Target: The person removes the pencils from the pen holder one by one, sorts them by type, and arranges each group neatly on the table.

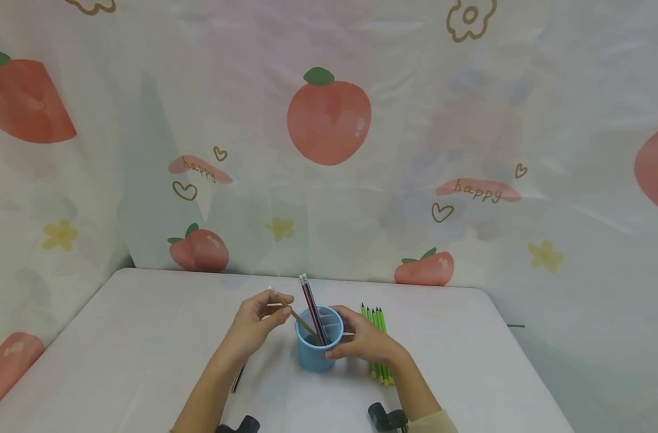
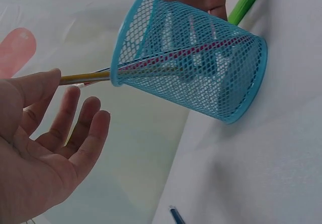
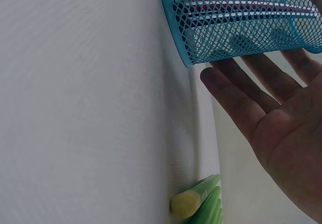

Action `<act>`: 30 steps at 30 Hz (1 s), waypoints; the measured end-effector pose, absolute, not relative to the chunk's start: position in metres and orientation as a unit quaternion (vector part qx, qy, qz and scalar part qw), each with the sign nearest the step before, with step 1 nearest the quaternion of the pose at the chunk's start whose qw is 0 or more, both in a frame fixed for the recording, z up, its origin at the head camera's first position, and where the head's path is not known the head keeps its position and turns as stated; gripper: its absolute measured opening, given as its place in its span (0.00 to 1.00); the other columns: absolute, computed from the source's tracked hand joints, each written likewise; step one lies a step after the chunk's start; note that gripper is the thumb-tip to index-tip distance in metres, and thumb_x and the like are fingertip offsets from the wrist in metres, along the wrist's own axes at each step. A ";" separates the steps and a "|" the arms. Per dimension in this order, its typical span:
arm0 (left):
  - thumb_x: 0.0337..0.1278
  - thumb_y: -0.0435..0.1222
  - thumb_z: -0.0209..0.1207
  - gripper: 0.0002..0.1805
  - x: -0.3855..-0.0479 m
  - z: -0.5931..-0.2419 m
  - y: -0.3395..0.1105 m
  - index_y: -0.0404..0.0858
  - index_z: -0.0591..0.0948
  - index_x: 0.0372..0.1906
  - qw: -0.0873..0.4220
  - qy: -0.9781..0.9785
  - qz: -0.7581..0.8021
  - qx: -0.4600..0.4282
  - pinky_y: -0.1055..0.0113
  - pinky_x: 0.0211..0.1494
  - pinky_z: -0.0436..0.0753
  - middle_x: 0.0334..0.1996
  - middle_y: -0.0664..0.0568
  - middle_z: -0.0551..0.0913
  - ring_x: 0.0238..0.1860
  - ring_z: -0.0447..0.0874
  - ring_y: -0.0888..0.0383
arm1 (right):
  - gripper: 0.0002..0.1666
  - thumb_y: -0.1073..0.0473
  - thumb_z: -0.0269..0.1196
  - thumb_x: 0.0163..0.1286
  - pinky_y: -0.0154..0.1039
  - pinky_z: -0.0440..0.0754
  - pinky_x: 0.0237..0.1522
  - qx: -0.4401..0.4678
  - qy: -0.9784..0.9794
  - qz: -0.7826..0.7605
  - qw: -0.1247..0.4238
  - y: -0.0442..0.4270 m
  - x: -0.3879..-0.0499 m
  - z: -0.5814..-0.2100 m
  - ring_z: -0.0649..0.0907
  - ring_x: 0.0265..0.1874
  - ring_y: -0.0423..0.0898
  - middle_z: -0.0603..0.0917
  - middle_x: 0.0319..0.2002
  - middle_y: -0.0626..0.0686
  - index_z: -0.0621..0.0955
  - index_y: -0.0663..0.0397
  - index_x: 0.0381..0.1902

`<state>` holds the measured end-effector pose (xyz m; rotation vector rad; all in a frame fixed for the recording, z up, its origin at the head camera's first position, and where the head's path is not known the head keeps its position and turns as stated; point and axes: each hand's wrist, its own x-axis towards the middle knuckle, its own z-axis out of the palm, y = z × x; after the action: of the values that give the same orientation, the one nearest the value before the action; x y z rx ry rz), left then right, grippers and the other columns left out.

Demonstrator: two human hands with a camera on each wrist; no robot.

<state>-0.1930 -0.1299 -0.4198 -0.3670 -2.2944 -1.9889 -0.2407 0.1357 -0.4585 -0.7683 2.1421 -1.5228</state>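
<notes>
A blue mesh pen cup [image 1: 314, 359] with inner dividers stands on the table, holding dark-and-red striped pencils [image 1: 310, 304] that lean in it. The left hand [image 1: 251, 325] pinches a yellow-gold pencil [image 2: 85, 78] between thumb and index finger, its far end inside the cup; the other fingers of the left hand [image 2: 55, 148] are loosely bent. Around the cup's right side curve the fingers and thumb of the right hand [image 1: 368, 341]. In the right wrist view, the right hand [image 3: 282, 108] has its fingers against the mesh cup [image 3: 236, 27].
Several green pencils [image 1: 380, 343] lie side by side on the white table [image 1: 459, 361], right of the cup and partly behind the right hand. A dark pencil [image 1: 238, 379] lies beside the left forearm. A patterned cloth [image 1: 329, 228] hangs behind the table.
</notes>
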 end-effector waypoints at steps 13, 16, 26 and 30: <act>0.68 0.36 0.60 0.14 -0.192 -0.412 -0.141 0.33 0.79 0.53 0.061 -0.724 -0.679 -0.111 0.65 0.55 0.85 0.53 0.43 0.83 0.55 0.84 0.47 | 0.46 0.59 0.77 0.54 0.55 0.77 0.64 -0.284 0.756 -0.553 0.205 0.136 -0.240 -0.457 0.77 0.62 0.53 0.78 0.62 0.52 0.70 0.43 0.69; 0.68 0.36 0.60 0.15 -0.190 -0.409 -0.142 0.34 0.79 0.55 0.073 -0.719 -0.684 -0.099 0.65 0.55 0.85 0.52 0.43 0.84 0.55 0.84 0.47 | 0.46 0.59 0.77 0.54 0.54 0.78 0.64 -0.284 0.755 -0.554 0.206 0.136 -0.240 -0.456 0.77 0.61 0.53 0.78 0.62 0.52 0.70 0.44 0.68; 0.68 0.32 0.59 0.17 -0.189 -0.403 -0.143 0.37 0.76 0.60 0.112 -0.687 -0.716 -0.057 0.65 0.54 0.86 0.52 0.39 0.82 0.52 0.85 0.53 | 0.45 0.59 0.77 0.54 0.54 0.78 0.64 -0.283 0.756 -0.553 0.206 0.136 -0.241 -0.457 0.77 0.62 0.52 0.78 0.62 0.51 0.70 0.42 0.68; 0.69 0.30 0.58 0.19 -0.189 -0.400 -0.146 0.37 0.74 0.62 0.125 -0.675 -0.725 -0.057 0.64 0.54 0.86 0.53 0.37 0.82 0.50 0.86 0.55 | 0.45 0.59 0.77 0.54 0.54 0.77 0.64 -0.285 0.755 -0.553 0.207 0.136 -0.241 -0.457 0.77 0.62 0.52 0.78 0.61 0.51 0.70 0.43 0.68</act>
<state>-0.1887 -0.1464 -0.3997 -0.1674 -1.9674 -2.1120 -0.2412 0.1364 -0.4573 -0.7933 2.1029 -1.5414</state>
